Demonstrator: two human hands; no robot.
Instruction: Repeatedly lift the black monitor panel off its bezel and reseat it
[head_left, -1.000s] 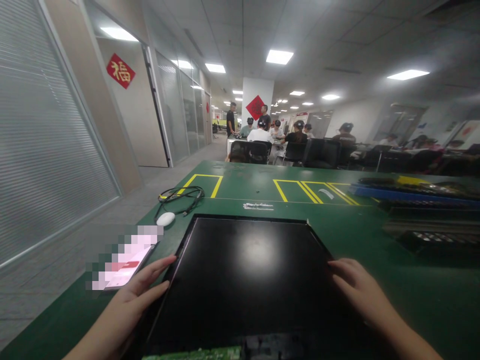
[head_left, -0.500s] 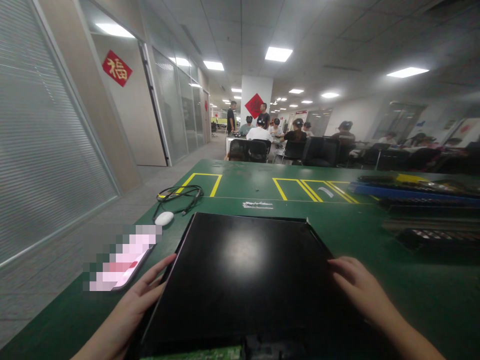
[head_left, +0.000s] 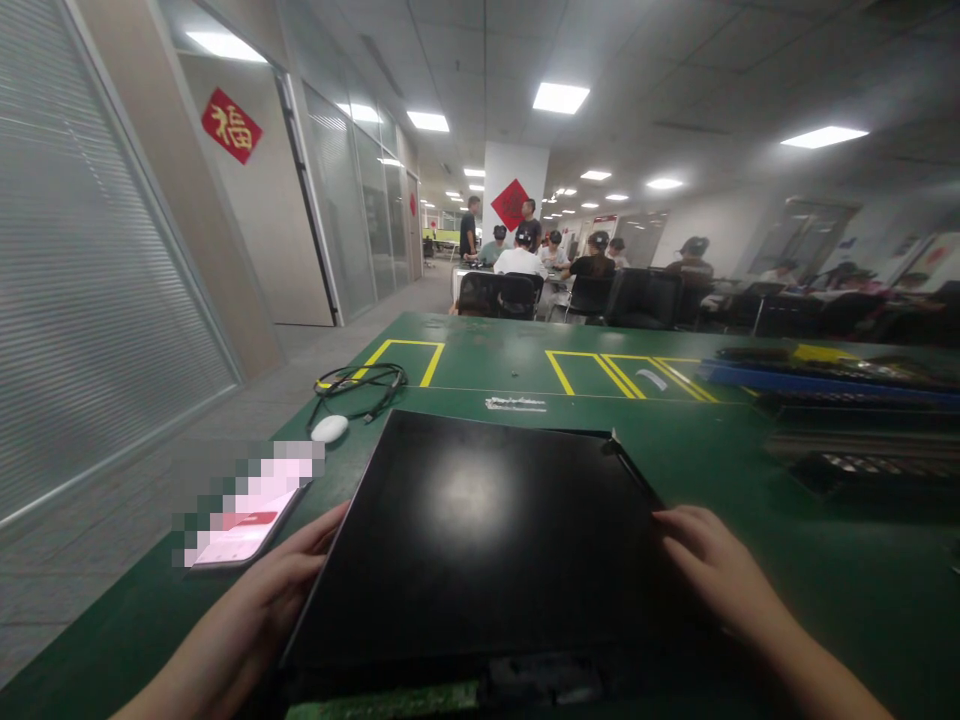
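A large flat black screen panel point(head_left: 480, 580) with a glossy face lies in front of me, a patch of light reflected on it. A thin black frame point(head_left: 628, 458) shows beneath its far right corner. Along the near edge is a strip of green circuit board point(head_left: 390, 700). My left hand point(head_left: 281, 575) grips the panel's left edge, its fingertips hidden under that side. At the right edge my right hand point(head_left: 709, 555) is closed, thumb and fingers against the rim; its exact hold on panel or frame is partly hidden.
On the green table point(head_left: 480, 355) left of the panel are a phone point(head_left: 255, 515), a white mouse-shaped object point(head_left: 330, 430) and a coiled black cable point(head_left: 360, 385). Black parts point(head_left: 870, 475) and a blue tray point(head_left: 825, 385) lie at right. People point(head_left: 521, 260) sit beyond.
The panel's left side has risen and tilted, now covering my left fingertips. My left hand has moved further under that edge. My right hand has barely moved.
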